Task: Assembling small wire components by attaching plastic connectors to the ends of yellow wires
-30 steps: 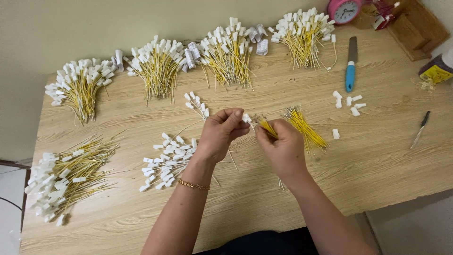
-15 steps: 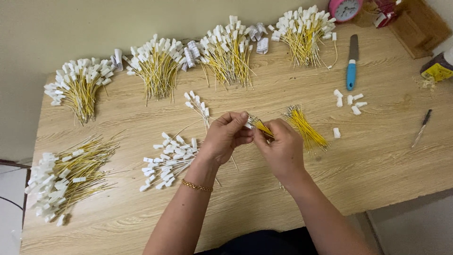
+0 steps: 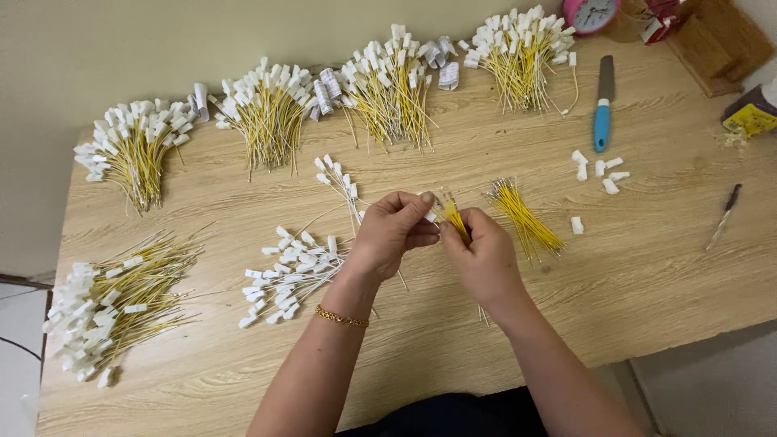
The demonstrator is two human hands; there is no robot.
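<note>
Your left hand (image 3: 394, 235) and right hand (image 3: 481, 255) meet above the desk (image 3: 647, 275), both pinched shut on a small bunch of yellow wires (image 3: 451, 217); loose yellow wires (image 3: 526, 217) lie just right; white-tipped wires (image 3: 295, 271) lie left.

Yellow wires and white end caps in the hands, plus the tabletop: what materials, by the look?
Yellow wires: thin strands in glossy yellow insulation, likely plastic over metal; the core is not visible. White end caps: small matte white blocks, probably moulded plastic connectors. Tabletop: pale wood grain, smooth; could be laminate or veneer. Left hand and right hand pinch a few wires.
</note>
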